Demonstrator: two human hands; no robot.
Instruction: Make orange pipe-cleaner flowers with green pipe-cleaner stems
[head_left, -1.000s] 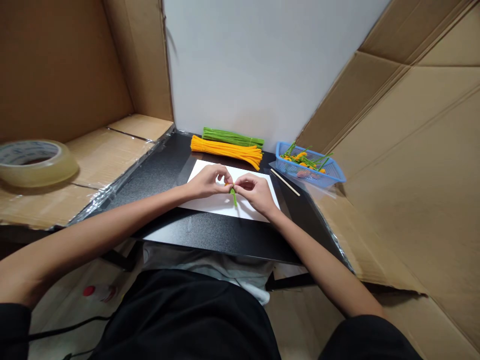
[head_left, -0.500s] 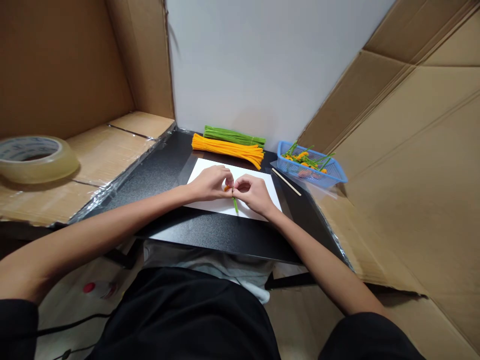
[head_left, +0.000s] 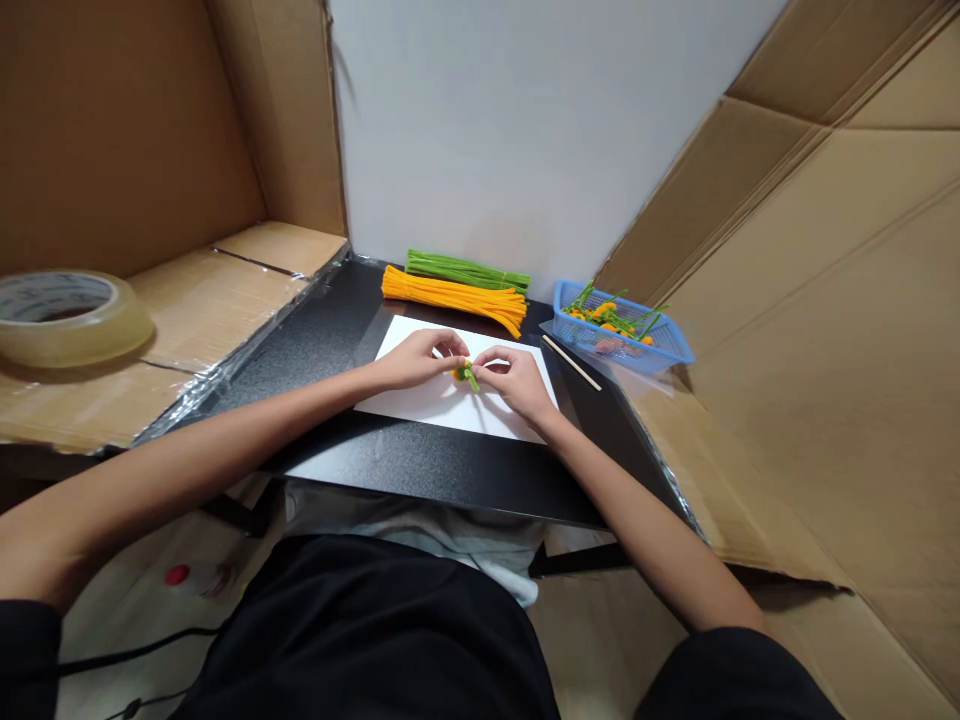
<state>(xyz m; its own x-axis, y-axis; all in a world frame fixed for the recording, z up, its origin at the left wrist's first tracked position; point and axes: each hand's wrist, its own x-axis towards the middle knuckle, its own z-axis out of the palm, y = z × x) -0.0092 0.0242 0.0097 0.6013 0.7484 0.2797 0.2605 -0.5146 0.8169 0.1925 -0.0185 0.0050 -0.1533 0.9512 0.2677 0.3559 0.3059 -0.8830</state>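
My left hand (head_left: 417,360) and my right hand (head_left: 514,380) meet over a white sheet of paper (head_left: 442,402) on the black table (head_left: 420,460). Both pinch one small piece made of orange and green pipe cleaner (head_left: 466,374), held between their fingertips just above the paper. A short green stem sticks out below the fingers. Behind the paper lie a bundle of orange pipe cleaners (head_left: 454,297) and a bundle of green pipe cleaners (head_left: 466,272), side by side near the wall.
A blue basket (head_left: 619,340) with several orange and green pieces stands at the right rear. A thin wooden stick (head_left: 571,363) lies beside it. A roll of clear tape (head_left: 67,318) rests on cardboard at the left. Cardboard walls close in both sides.
The green stem hanging below my fingers has become much shorter. Both hands have stayed together over the paper, shifting only slightly.
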